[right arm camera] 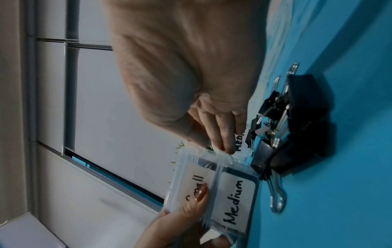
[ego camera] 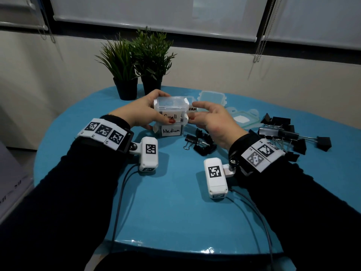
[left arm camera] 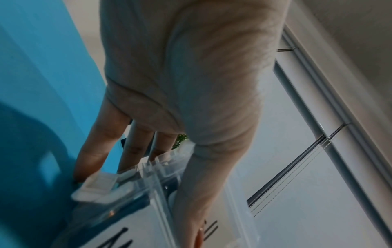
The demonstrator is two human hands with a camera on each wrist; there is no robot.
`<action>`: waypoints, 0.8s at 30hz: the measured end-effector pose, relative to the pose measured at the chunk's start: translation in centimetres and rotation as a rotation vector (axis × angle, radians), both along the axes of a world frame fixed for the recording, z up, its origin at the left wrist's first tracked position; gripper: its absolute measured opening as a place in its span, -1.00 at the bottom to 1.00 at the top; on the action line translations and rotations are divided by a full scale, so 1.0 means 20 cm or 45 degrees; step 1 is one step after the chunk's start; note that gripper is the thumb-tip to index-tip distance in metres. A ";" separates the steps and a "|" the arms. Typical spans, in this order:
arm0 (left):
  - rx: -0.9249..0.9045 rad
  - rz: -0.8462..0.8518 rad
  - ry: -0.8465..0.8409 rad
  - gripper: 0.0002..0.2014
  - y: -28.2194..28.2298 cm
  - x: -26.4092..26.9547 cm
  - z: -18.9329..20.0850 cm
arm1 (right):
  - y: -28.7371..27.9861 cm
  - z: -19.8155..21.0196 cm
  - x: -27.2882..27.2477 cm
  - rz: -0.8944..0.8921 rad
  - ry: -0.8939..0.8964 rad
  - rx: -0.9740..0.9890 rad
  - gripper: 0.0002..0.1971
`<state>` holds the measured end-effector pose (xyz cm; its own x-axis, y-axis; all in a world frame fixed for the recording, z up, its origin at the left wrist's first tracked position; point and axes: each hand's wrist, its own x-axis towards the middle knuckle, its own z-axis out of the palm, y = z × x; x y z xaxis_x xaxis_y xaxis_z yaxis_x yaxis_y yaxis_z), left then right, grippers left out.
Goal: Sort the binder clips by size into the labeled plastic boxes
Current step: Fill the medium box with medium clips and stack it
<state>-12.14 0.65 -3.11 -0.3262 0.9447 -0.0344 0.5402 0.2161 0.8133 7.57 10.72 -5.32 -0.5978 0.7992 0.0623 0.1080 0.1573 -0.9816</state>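
Note:
A clear lidded box labelled Small (ego camera: 170,106) sits stacked on a like box labelled Medium (ego camera: 172,131) at the middle of the blue table (ego camera: 175,202). My left hand (ego camera: 154,108) grips the Small box (right arm camera: 191,181), thumb on its front label and fingers behind it. My right hand (ego camera: 195,111) hovers at the box's right end, its fingertips (right arm camera: 222,147) touching the corner latch and its thumb apart from the lid. Black binder clips (ego camera: 201,142) lie loose just right of the Medium box (right arm camera: 235,201). Larger clips (ego camera: 281,133) are piled further right.
Behind the stack stands another labelled box (ego camera: 192,108), mostly hidden. An open clear box (ego camera: 212,96) and a loose lid (ego camera: 242,118) lie at the back right. Two potted plants (ego camera: 136,61) stand at the table's far edge. Wrist camera cables trail toward the near edge.

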 end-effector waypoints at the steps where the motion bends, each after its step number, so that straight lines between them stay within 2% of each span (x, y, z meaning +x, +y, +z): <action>1: 0.001 0.005 -0.003 -0.30 0.00 0.00 0.00 | -0.01 0.00 0.00 -0.002 0.021 -0.020 -0.49; 7: -0.028 0.014 0.010 -0.29 0.00 0.02 0.01 | -0.05 0.02 0.00 0.039 0.027 0.006 -0.32; 9: -0.046 0.019 0.031 -0.29 0.00 0.02 0.01 | -0.06 0.02 -0.01 0.041 0.028 0.001 -0.34; 13: -0.114 -0.002 0.183 -0.24 -0.02 0.02 0.04 | -0.08 0.03 -0.02 0.001 0.052 0.015 -0.53; 16: -0.150 0.016 0.246 -0.10 -0.04 0.06 0.06 | -0.09 0.02 -0.03 0.051 0.011 0.144 -0.49; 19: -0.164 0.067 0.178 -0.20 -0.06 0.10 0.08 | -0.10 0.01 -0.03 0.084 -0.026 0.237 -0.47; 24: -0.167 0.221 -0.128 -0.41 -0.02 0.10 0.05 | -0.10 0.01 -0.03 0.094 -0.044 0.250 -0.47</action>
<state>-10.08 0.24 -2.09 -0.4723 0.8599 -0.1938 0.4037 0.4064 0.8197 6.96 8.78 -5.14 -0.6587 0.7276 0.1915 0.1218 0.3542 -0.9272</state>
